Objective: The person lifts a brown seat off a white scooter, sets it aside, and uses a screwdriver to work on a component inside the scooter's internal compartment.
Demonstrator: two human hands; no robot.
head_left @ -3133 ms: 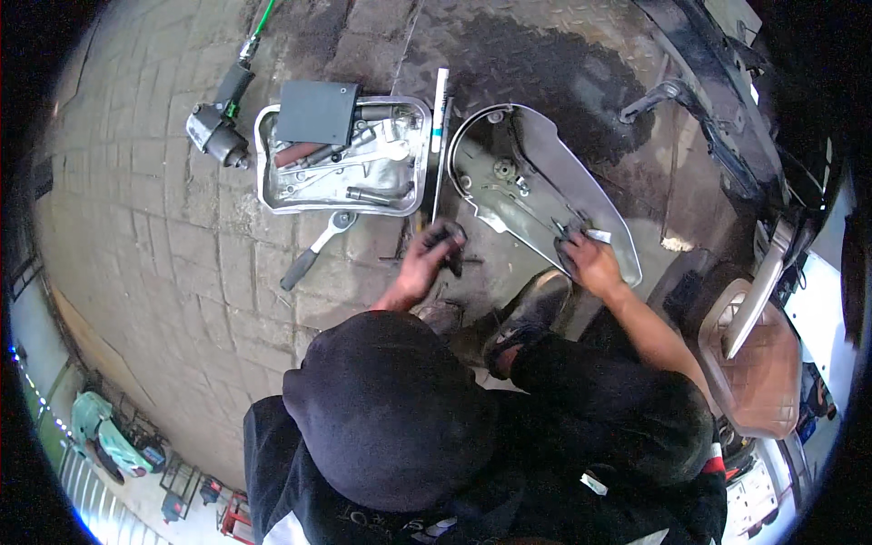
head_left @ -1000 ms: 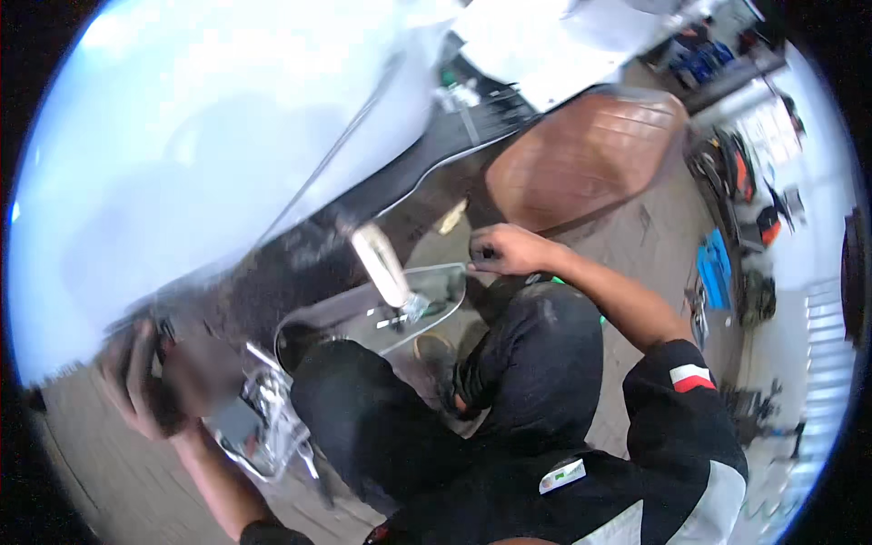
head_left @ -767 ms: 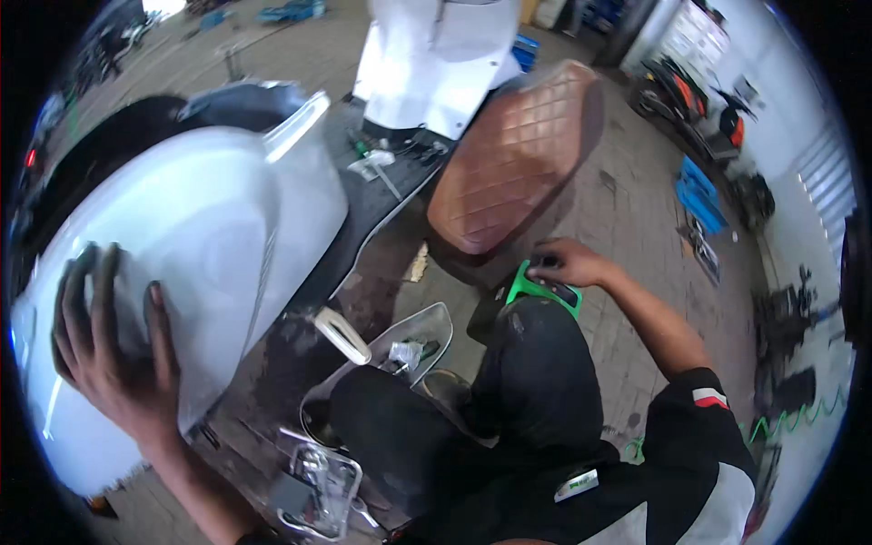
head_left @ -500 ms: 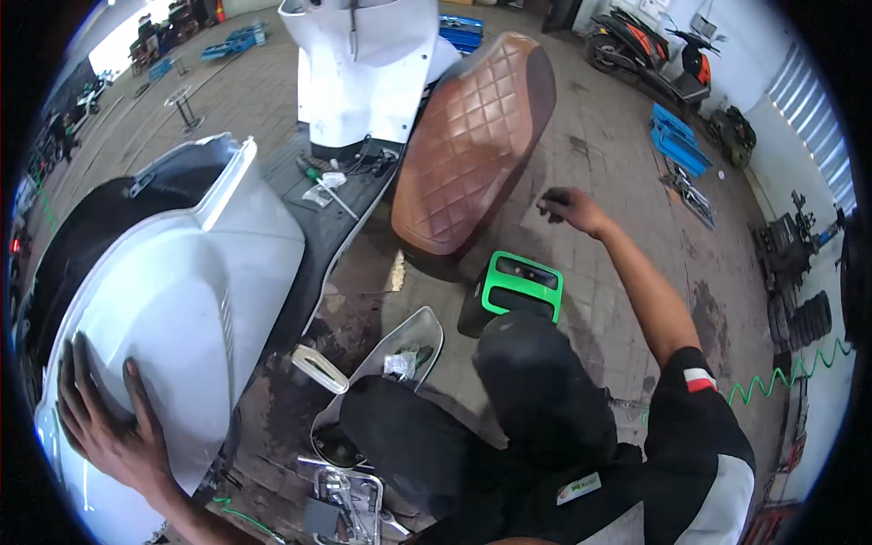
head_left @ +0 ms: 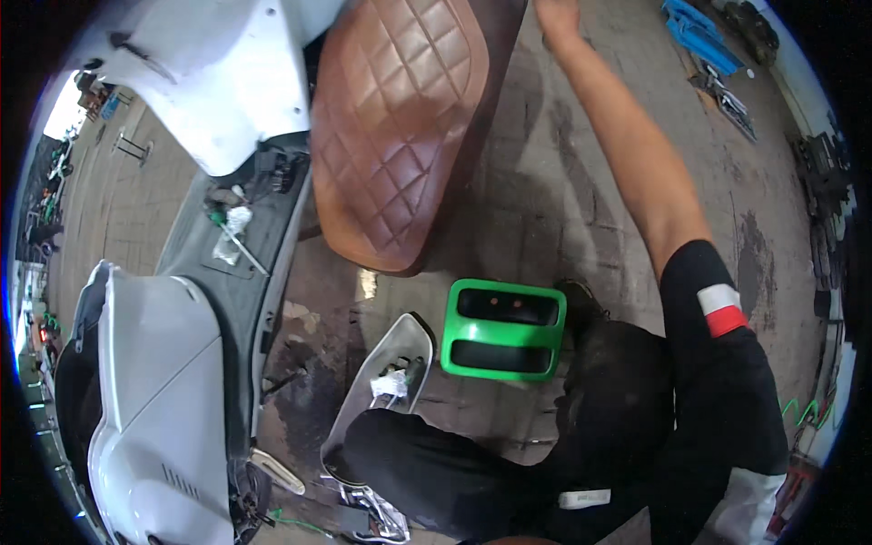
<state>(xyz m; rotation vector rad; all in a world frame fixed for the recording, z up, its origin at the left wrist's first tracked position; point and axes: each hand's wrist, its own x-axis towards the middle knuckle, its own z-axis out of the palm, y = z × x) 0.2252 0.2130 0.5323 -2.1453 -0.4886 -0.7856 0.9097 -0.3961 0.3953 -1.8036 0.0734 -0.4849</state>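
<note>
Visibly, the right hand (head_left: 557, 14) was at one o'clock, cut by the view's upper edge, so I could not tell how open it was or what it held; the left hand was out of view. Nearest was the quilted brown scooter seat (head_left: 400, 136), at eleven o'clock from the green-topped stool (head_left: 504, 331), padded face up, presumably to spare its covering. At the stool's eight o'clock, a curved cover (head_left: 402, 340) lay hollow side up, probably to keep a clear packet (head_left: 391, 384) from straying.

The right hand (head_left: 556, 14), cut off at the top edge, is beside the brown quilted seat (head_left: 400, 127).
</note>
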